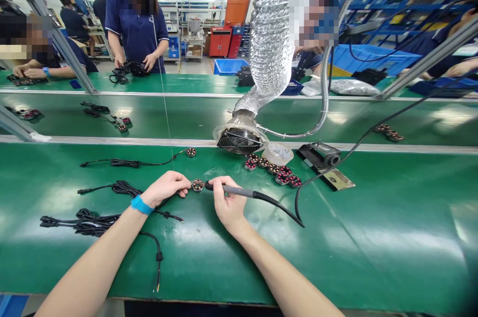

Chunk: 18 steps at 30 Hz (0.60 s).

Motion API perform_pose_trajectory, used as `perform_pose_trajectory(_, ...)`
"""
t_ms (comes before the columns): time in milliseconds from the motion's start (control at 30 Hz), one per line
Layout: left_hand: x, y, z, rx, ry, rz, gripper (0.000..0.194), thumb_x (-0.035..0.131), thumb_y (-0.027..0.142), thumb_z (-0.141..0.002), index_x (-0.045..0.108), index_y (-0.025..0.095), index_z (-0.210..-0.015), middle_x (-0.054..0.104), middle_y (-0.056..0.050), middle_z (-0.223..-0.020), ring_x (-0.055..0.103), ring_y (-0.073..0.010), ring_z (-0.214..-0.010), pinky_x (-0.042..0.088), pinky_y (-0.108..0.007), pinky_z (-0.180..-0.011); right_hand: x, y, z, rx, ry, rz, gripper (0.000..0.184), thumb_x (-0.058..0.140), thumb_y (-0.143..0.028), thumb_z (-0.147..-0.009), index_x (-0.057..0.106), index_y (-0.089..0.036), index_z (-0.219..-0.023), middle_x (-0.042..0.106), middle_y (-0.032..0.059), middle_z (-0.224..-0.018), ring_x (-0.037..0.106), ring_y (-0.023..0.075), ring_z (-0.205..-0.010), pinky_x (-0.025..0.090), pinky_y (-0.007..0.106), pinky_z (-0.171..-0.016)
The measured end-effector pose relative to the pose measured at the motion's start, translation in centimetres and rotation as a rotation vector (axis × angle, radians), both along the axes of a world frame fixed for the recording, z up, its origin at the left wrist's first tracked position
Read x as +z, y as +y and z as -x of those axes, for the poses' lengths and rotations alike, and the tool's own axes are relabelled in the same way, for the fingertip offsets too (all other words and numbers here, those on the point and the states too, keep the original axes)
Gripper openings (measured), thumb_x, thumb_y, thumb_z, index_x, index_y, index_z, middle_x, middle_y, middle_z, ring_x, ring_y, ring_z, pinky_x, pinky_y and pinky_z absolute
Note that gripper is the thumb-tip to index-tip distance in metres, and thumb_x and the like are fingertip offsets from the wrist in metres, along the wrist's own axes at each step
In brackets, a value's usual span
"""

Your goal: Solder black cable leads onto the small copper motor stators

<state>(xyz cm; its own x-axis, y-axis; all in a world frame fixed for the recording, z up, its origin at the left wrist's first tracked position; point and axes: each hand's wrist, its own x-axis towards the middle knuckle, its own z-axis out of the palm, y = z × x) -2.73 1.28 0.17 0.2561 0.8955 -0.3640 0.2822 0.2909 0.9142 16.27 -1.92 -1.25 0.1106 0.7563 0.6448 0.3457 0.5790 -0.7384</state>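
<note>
My left hand [167, 189], with a blue band at its wrist, is closed in a pinch on the end of a black cable [125, 187], right beside a small round motor stator [197, 185] with copper windings. A thin wire [165, 100] hangs from above down to this hand; whether the fingers also grip it, I cannot tell. In my right hand [229, 209] is a soldering iron [239, 191], held like a pen, its tip at the stator's right side. Another stator [191, 152], attached to a cable, lies just behind.
Several black cables [87, 222] lie at left. A fume-extraction hose [271, 33] with a fan guard hangs over several stators [283, 175], a tape roll [278, 153] and an iron stand [321, 155]. The iron's cord [336, 165] crosses the right side. Co-workers [136, 33] work beyond a conveyor [179, 115].
</note>
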Motion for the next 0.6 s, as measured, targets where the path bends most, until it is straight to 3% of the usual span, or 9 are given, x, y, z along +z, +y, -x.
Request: perform_pose_trajectory(600, -0.22, 0.13, 0.01, 0.005, 0.002, -0.010, 0.021, 0.069, 0.033, -0.071, 0.069, 0.012, -0.070, 0.066, -0.003, -0.063, 0.059, -0.0128, -0.059, 0.049, -0.026, -0.064, 0.13, -0.20, 0.09, 0.028, -0.053, 0.029, 0.025, 0.049, -0.024, -0.094, 0.063, -0.020, -0.073, 0.069, 0.0015, -0.067, 0.067, 0.0160, -0.061, 0.051, 0.027, -0.060)
